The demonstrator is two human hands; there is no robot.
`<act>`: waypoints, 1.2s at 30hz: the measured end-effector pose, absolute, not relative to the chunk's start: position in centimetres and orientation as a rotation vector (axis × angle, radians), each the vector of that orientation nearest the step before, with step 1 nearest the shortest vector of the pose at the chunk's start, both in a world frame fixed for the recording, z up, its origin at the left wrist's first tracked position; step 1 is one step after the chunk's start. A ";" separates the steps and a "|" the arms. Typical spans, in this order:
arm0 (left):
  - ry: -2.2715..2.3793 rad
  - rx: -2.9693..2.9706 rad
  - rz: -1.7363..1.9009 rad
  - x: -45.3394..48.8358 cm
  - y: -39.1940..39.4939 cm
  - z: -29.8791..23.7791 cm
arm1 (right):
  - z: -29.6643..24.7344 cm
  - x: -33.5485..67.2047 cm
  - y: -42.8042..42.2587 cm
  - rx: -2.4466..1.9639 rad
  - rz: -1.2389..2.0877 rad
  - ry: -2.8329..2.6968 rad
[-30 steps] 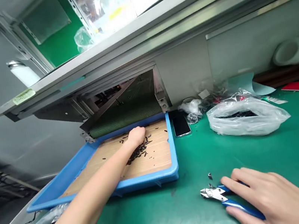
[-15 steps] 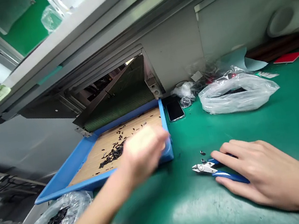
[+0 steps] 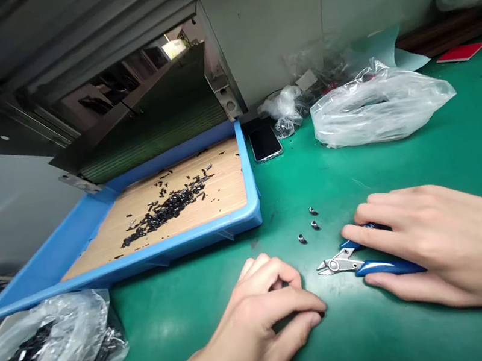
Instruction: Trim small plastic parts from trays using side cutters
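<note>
gap between left hand (image 3: 265, 317) and nippers (image 3: 369, 268)

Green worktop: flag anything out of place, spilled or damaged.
Three small black pieces lie loose on the green worktop near the cutters, apart from the pile in the blue tray; possibly deliberate. No damage stands out.

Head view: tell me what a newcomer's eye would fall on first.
Probably the bright blue tray beyond the left hand, with a heap of glossy black pieces spread over its wood-toned bottom. Next, likely the blue-handled cutters in the right hand on the green tabletop, with three small dark pieces lying just beyond their tips.
</note>
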State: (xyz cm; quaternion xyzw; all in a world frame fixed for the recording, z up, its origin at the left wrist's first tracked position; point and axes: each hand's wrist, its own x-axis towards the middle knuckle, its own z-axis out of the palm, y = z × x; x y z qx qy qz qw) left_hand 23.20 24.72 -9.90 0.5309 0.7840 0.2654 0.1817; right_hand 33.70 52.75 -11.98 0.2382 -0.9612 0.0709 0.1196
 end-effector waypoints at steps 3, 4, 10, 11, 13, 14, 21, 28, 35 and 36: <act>2.222 1.498 0.767 23.3 24.7 -10.3 | -11.6 33.8 52.8 0.752 0.177 -2.817; 2.225 1.490 0.780 23.3 24.7 -10.4 | -11.6 33.9 52.7 0.770 0.174 -2.809; 2.254 1.403 0.842 23.3 24.6 -10.6 | -11.5 34.4 51.5 0.828 0.211 -2.823; 2.257 1.395 0.845 23.3 24.6 -10.6 | -11.5 34.5 51.3 0.824 0.203 -2.823; 2.266 1.391 0.846 23.3 24.6 -10.7 | -11.5 34.4 50.9 0.815 0.188 -2.815; 2.271 1.392 0.844 23.3 24.6 -10.7 | -11.4 34.4 50.8 0.809 0.188 -2.812; 2.278 1.443 0.848 23.4 24.8 -10.7 | -11.5 34.8 50.6 0.738 0.269 -2.877; 2.328 1.407 0.887 23.3 24.5 -10.5 | -11.6 34.5 51.0 0.708 0.255 -2.872; 2.315 1.447 0.856 23.3 24.2 -10.6 | -11.4 34.6 50.7 0.703 0.235 -2.868; 2.313 1.451 0.852 23.3 24.2 -10.6 | -11.3 34.7 50.7 0.702 0.234 -2.873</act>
